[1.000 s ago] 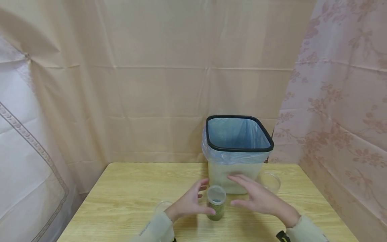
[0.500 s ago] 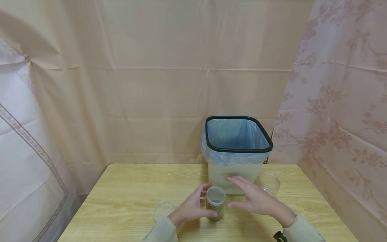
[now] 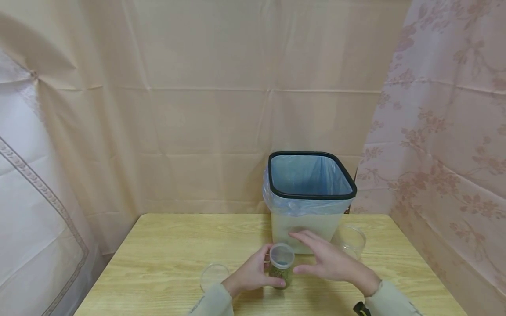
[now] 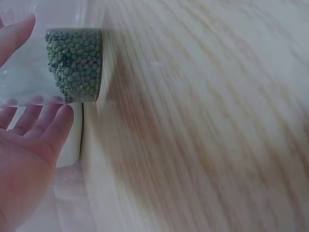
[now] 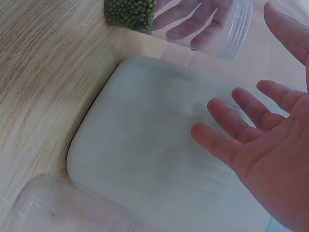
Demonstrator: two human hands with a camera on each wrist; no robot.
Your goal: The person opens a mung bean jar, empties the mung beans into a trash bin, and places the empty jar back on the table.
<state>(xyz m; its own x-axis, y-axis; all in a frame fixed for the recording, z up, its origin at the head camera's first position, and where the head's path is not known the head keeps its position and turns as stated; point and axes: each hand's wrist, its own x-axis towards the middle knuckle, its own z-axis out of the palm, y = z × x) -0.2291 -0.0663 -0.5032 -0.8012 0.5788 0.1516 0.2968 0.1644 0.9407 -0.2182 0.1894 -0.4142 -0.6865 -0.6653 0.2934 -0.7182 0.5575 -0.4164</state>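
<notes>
A clear jar (image 3: pixel 282 260), partly filled with small green beans (image 4: pixel 75 63), stands upright on the wooden table. My left hand (image 3: pixel 253 273) holds it from the left, thumb across the near side and fingers behind. Those fingers show through the clear wall in the right wrist view. On the jar's other side, my right hand (image 3: pixel 332 262) hovers with fingers spread and thumb apart, holding nothing. A gap separates its fingers (image 5: pixel 224 116) from the jar in the right wrist view.
A pale bin (image 3: pixel 312 221) with a black rim and blue liner stands just behind the jar. One clear round container (image 3: pixel 351 240) is by its right side; another (image 3: pixel 213 276) sits near my left wrist. Curtains enclose the table (image 3: pixel 178 241).
My left hand has closed in on the jar, its thumb reaching further across the front. My right hand has shifted slightly left toward the jar. The jar stays in place.
</notes>
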